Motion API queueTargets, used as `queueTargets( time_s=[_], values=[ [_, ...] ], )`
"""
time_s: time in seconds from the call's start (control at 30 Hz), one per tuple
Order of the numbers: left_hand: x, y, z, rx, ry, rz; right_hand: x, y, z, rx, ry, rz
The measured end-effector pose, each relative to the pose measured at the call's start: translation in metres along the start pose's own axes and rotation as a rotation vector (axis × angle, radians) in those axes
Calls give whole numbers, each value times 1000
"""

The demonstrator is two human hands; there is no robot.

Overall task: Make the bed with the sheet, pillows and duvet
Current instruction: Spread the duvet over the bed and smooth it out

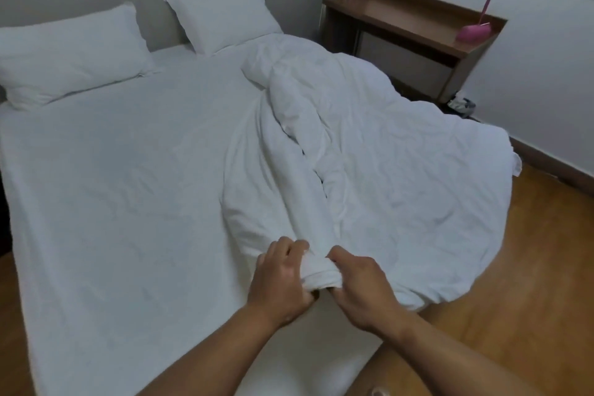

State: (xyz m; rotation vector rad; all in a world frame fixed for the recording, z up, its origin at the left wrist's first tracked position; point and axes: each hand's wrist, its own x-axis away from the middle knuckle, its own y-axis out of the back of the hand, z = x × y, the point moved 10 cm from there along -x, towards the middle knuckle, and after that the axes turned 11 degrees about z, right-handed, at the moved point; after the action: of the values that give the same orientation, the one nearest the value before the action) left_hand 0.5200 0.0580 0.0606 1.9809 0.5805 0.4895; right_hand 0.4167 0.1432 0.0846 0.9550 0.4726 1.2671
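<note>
A white sheet (112, 177) covers the bed and lies mostly flat on its left half. Two white pillows sit at the head: one at the left (70, 51), one nearer the middle (221, 18). A crumpled white duvet (385, 151) is heaped on the bed's right half and hangs over the right edge. At the foot of the bed my left hand (283, 280) and my right hand (360, 289) both grip a bunched corner of the duvet, side by side, fingers curled round the cloth.
A wooden desk (414, 26) stands right of the bed's head, with a pink object (474, 30) on it. Wooden floor (530, 267) runs along the right side and foot. A dark item (461, 104) lies on the floor by the desk. Window and curtain are behind.
</note>
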Motion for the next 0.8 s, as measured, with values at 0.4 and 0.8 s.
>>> queueTargets(
  time_s=[0.4, 0.8],
  values=[
    [-29, 22, 80, -72, 122, 60, 28, 29, -21, -35, 29, -25],
    [58, 1, -21, -524, 122, 628, 51, -82, 54, -88, 146, 48]
  ],
)
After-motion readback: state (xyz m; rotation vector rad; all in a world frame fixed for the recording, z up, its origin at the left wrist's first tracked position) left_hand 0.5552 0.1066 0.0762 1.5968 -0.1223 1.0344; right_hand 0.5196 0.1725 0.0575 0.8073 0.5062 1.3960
